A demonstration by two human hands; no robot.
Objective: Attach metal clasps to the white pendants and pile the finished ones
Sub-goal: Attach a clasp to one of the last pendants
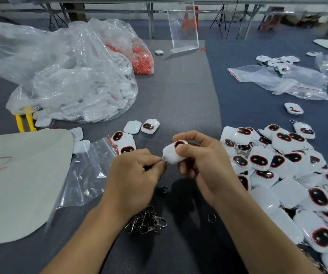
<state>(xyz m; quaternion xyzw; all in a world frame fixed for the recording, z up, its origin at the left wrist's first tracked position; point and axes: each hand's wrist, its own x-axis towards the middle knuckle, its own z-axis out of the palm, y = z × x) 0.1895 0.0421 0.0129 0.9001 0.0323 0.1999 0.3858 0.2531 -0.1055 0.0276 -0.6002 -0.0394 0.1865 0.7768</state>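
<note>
My right hand point(202, 165) grips a white pendant point(172, 154) with a black, red-rimmed oval face, held above the middle of the grey table. My left hand point(133, 175) pinches a small metal clasp point(163, 159) right at the pendant's lower left corner. A heap of loose metal clasps point(147, 219) lies on the table below my left wrist. To the right spreads a big pile of pendants point(277, 171), some with clasps showing. A few pendants point(137, 128) lie just beyond my hands.
A large clear bag of white pendants point(76, 86) and a bag of red parts point(141, 56) sit at the back left. Two loose rings point(164, 188) point(211, 217) lie near my hands. An empty plastic bag point(86, 175) and a pale sheet point(20, 184) lie left; zip bags point(277, 80) right.
</note>
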